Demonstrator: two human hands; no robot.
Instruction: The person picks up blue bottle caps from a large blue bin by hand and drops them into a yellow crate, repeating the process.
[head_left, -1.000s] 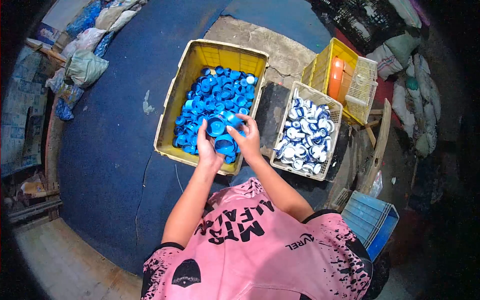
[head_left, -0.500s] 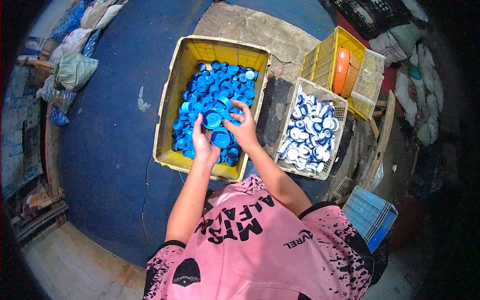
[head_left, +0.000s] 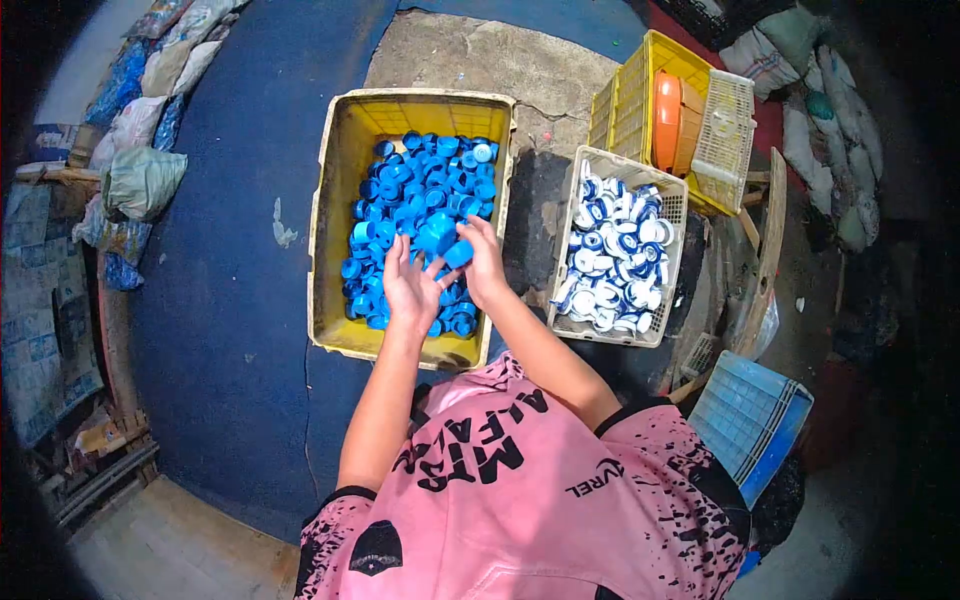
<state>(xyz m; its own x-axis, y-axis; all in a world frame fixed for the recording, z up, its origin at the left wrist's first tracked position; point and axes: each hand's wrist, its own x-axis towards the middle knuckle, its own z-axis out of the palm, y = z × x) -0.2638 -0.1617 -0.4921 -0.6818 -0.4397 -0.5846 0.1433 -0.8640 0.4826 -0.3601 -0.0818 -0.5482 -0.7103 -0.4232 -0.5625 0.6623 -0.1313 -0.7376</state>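
Note:
A yellow crate [head_left: 331, 200] in front of me contains many round blue plastic caps [head_left: 395, 180]. My left hand [head_left: 410, 292] is over its near half, palm turned up and fingers spread, with nothing gripped. Beside it, my right hand [head_left: 484, 268] pinches a blue cap [head_left: 458, 253] at its fingers. Just beyond my fingertips, a larger-looking blue cap [head_left: 436, 232] overlaps the pile in this view.
To the right stands a pale crate [head_left: 648, 177] with white and dark-blue caps [head_left: 617, 250]. Behind it is a yellow crate [head_left: 625, 85] with an orange object [head_left: 668, 120]. A blue crate [head_left: 742, 415] sits at lower right, and sacks [head_left: 145, 180] line the left side.
The two caps resting against my left hand have left its palm, and its fingers have spread. My right hand has turned and now pinches one cap. The view has shifted slightly.

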